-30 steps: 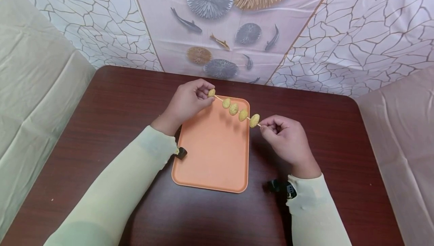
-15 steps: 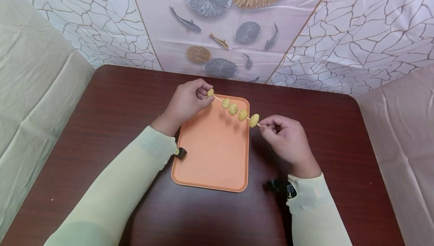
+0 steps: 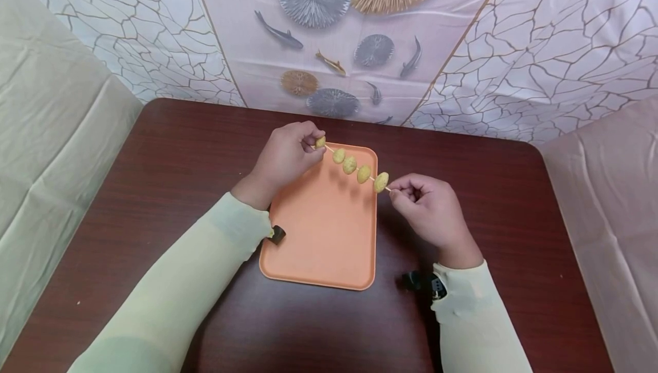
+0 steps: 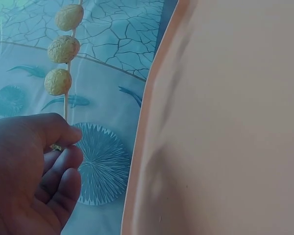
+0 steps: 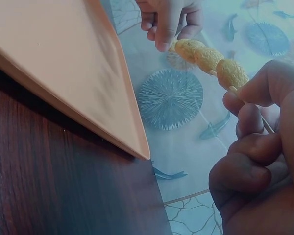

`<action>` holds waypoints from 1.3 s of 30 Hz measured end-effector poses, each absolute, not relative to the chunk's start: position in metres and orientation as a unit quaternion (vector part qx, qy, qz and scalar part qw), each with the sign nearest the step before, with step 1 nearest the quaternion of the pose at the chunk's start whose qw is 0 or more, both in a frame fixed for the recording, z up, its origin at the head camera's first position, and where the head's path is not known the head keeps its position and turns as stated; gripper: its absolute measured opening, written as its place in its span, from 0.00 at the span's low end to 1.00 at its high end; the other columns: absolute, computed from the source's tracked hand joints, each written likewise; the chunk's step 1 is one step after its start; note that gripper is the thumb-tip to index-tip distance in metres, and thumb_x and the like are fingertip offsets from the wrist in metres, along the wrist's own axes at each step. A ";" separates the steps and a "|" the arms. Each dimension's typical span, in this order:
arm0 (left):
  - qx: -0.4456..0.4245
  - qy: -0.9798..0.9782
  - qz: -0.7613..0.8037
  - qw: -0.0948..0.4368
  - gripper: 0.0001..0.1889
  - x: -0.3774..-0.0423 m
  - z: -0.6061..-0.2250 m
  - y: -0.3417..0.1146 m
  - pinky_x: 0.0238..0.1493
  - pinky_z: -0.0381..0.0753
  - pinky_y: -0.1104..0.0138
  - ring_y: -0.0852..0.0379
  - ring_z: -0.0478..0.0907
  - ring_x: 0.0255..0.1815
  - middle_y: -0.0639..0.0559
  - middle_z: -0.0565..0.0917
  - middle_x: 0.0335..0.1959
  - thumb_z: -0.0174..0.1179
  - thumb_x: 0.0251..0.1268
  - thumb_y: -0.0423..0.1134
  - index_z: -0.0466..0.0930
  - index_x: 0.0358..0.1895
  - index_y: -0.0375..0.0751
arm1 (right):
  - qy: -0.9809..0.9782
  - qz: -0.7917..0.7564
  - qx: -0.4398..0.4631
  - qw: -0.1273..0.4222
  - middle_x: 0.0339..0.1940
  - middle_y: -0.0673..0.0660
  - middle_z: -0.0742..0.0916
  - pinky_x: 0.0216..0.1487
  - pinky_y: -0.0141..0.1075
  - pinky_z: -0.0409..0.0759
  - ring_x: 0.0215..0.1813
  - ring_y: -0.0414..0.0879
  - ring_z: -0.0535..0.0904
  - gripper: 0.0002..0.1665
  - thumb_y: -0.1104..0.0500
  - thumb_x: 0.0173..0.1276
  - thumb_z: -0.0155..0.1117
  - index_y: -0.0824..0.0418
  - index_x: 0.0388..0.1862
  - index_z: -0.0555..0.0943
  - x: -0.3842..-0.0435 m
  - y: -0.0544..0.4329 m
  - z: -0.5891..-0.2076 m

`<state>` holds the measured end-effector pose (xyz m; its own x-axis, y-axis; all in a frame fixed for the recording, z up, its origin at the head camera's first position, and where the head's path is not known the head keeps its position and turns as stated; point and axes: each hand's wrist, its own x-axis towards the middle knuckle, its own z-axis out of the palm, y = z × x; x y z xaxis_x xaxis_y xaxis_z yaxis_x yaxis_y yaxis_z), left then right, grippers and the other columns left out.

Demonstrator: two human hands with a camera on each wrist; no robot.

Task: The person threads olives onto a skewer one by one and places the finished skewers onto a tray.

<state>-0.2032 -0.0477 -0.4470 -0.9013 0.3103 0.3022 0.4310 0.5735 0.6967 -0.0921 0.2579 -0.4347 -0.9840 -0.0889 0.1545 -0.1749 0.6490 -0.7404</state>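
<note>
A thin wooden skewer [image 3: 388, 188] carrying several yellow wrinkled balls [image 3: 364, 174] is held above the orange tray [image 3: 324, 236], slanting down toward the right. The left hand [image 3: 290, 153] pinches the leftmost ball [image 3: 321, 142] between thumb and fingertips; a gap of bare stick parts it from the others. Close behind the rightmost ball [image 5: 232, 74], the right hand [image 3: 432, 207] grips the skewer's other end, and its fingers curl around the stick in the right wrist view. The ball in the left hand is mostly hidden by fingers in the left wrist view.
The tray lies flat on a dark red-brown table [image 3: 488, 201], and its raised rim faces both forearms. A patterned cloth [image 3: 329, 30] with fish and round shapes hangs behind the table. Pale cloths [image 3: 46, 133] hang at both sides.
The right hand has moved slightly left with the skewer. The gap between the ball in the left hand and the other balls has narrowed a little.
</note>
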 end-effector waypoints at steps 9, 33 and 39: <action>-0.220 -0.880 -0.416 0.061 0.09 -0.203 -0.447 -0.046 0.52 0.91 0.60 0.52 0.88 0.46 0.47 0.92 0.45 0.76 0.72 0.34 0.92 0.51 0.41 | -0.906 0.412 0.079 0.058 0.25 0.50 0.83 0.28 0.31 0.72 0.26 0.42 0.74 0.07 0.64 0.76 0.72 0.55 0.40 0.94 -0.092 0.260 -0.435; -0.253 -0.861 -0.437 0.059 0.10 -0.198 -0.450 -0.041 0.50 0.91 0.63 0.54 0.88 0.43 0.48 0.91 0.41 0.77 0.71 0.33 0.92 0.52 0.40 | -0.902 0.419 0.083 0.065 0.25 0.50 0.82 0.27 0.30 0.70 0.25 0.42 0.73 0.08 0.65 0.75 0.72 0.54 0.40 0.94 -0.089 0.259 -0.435; -0.257 -0.857 -0.443 0.052 0.11 -0.198 -0.451 -0.041 0.50 0.91 0.63 0.53 0.88 0.44 0.48 0.91 0.42 0.77 0.70 0.32 0.92 0.52 0.39 | -0.902 0.419 0.083 0.067 0.24 0.49 0.82 0.27 0.30 0.70 0.25 0.41 0.73 0.08 0.65 0.75 0.72 0.54 0.40 0.94 -0.089 0.259 -0.436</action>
